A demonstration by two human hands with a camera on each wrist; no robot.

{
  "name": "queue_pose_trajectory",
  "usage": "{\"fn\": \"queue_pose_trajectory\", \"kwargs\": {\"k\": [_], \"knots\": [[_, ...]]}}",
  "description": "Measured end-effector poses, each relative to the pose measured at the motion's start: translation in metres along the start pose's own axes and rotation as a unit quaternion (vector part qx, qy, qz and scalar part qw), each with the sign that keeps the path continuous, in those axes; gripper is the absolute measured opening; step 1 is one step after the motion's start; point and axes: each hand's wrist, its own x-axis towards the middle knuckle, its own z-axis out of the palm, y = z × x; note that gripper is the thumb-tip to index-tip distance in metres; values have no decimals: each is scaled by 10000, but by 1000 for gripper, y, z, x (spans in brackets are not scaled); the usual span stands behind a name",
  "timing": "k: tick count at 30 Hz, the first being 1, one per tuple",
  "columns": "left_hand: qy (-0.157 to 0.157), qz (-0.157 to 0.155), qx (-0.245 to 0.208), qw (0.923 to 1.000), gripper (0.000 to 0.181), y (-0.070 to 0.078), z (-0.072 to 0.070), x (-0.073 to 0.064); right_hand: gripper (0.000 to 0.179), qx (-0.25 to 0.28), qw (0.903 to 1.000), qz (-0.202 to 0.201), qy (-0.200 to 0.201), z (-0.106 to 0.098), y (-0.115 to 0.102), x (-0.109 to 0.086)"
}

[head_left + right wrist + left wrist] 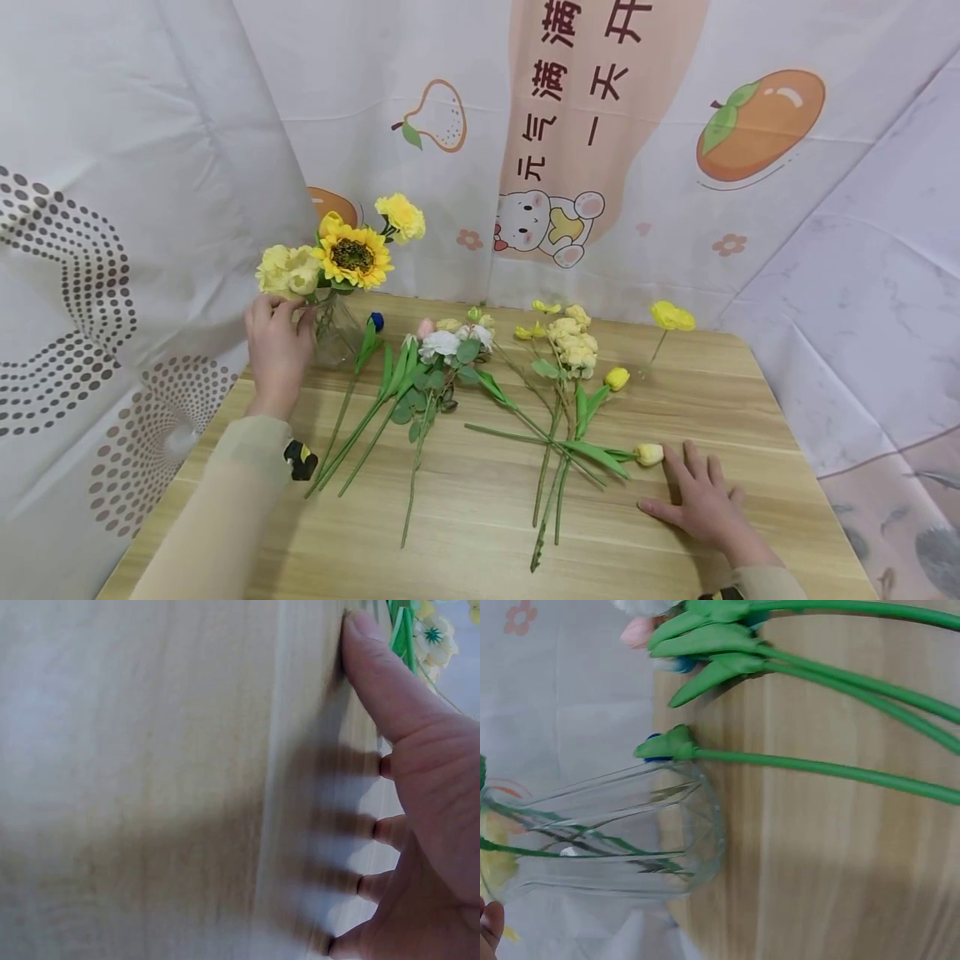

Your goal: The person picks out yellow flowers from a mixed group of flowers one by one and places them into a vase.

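Note:
My left hand (279,350) is at the mouth of a clear glass vase (337,333), bent fingers just under a pale yellow flower (276,271); I cannot tell whether they grip it. A sunflower (354,257) and a yellow carnation-like bloom (403,217) also stand in the vase, several stems (592,855) showing through the glass. A fingertip (491,922) of that hand shows beside the rim in the left wrist view. On the tabletop (465,517), my right hand (705,500) rests with spread fingers, near a pale yellow tulip (648,454).
Beside the vase lies a blue flower (376,321) on a long stem. White flowers (442,343) and green-leaved stems (390,379) lie mid-table. Right of them, yellow clustered blooms (576,346), a yellow tulip (617,379) and a bright yellow flower (672,317) lie with crossed stems. Printed curtains (360,67) hang behind.

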Motion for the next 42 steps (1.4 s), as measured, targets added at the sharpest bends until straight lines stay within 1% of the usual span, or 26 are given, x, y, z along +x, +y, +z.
{"fn": "queue_pose_trajectory", "kwargs": {"k": [1, 2, 3, 4, 6, 8, 9, 10, 11, 12, 14, 15, 17, 19, 20, 23, 25, 26, 27, 28, 30, 31, 34, 36, 38, 42], "knots": [[-19, -93, -23, 10000, 21, 1, 0, -4, 105, 43, 10000, 2, 11, -1, 0, 1], [-22, -115, -28, 9999, 19, 1, 1, -8, 105, 72, 10000, -14, 51, -1, 0, 2], [-27, -71, -21, 10000, 18, 2, 2, -13, 105, 89, 9999, -18, 83, -2, 0, 2], [-31, 46, -24, 10000, 17, 3, 3, -18, 106, 104, 9999, -20, 100, -3, 0, 3], [-20, 452, -31, 9990, 14, 6, 8, -28, 108, 100, 9999, -7, 106, -3, 1, 4], [-74, 1054, -28, 9944, 14, 13, 15, -38, 111, 55, 10000, 13, 49, -4, 1, 4], [-207, 1304, -47, 9912, 14, 18, 18, -43, 112, 46, 10000, 41, -12, -4, 1, 4], [-422, 1515, -21, 9876, 15, 26, 21, -48, 113, 31, 10000, 55, -56, -4, 1, 3], [-671, 1686, 45, 9834, 18, 34, 25, -52, 113, 16, 9999, 60, -79, -4, 1, 3], [-999, 1843, 121, 9777, 20, 43, 28, -56, 113, -2, 9999, 64, -92, -4, 1, 2], [-1630, 2123, 305, 9630, 25, 60, 36, -66, 112, 10, 9999, 57, -95, -4, 0, 1], [-1943, 2268, 426, 9534, 27, 69, 41, -72, 112, 2, 10000, 52, -78, -4, 0, 1], [-2438, 2580, 627, 9328, 30, 83, 53, -84, 111, 5, 10000, 41, -58, -3, 0, 0], [-2885, 2820, 749, 9119, 32, 98, 66, -97, 111, 26, 10000, 40, -51, -4, -1, -1], [-3146, 2892, 848, 9001, 33, 105, 71, -103, 111, 28, 10000, 41, -47, -3, -1, -1], [-3784, 3112, 1016, 8658, 33, 126, 88, -122, 111, 27, 10000, 41, -34, -3, -1, -1], [-4016, 3331, 1125, 8456, 31, 138, 98, -134, 111, 27, 10000, 40, -43, -3, -1, -2], [-4061, 3434, 1137, 8392, 30, 143, 103, -139, 111, 32, 10000, 37, -46, -3, -1, -2], [-4061, 3548, 1124, 8346, 29, 147, 108, -145, 111, 24, 10000, 31, -50, -3, -1, -2], [-4019, 3650, 1106, 8325, 28, 151, 112, -151, 110, 29, 10000, 26, -58, -3, -1, -2], [-3848, 3824, 1106, 8327, 24, 158, 119, -160, 110, 37, 10000, 21, -74, -3, -2, -1], [-3721, 3903, 1101, 8349, 21, 160, 122, -165, 110, 20, 10000, 7, -66, -3, -2, -1], [-3430, 3993, 1134, 8427, 17, 168, 129, -175, 109, 27, 10000, -10, -50, -3, -3, 0], [-3343, 3986, 1208, 8454, 16, 172, 134, -180, 109, 38, 10000, -5, -47, -4, -3, 0], [-3388, 3942, 1260, 8449, 14, 176, 137, -184, 109, 55, 10000, 4, -61, -4, -3, 0], [-3649, 3834, 1288, 8386, 14, 181, 143, -191, 107, 19, 10000, 3, -81, -5, -3, 1]]}}
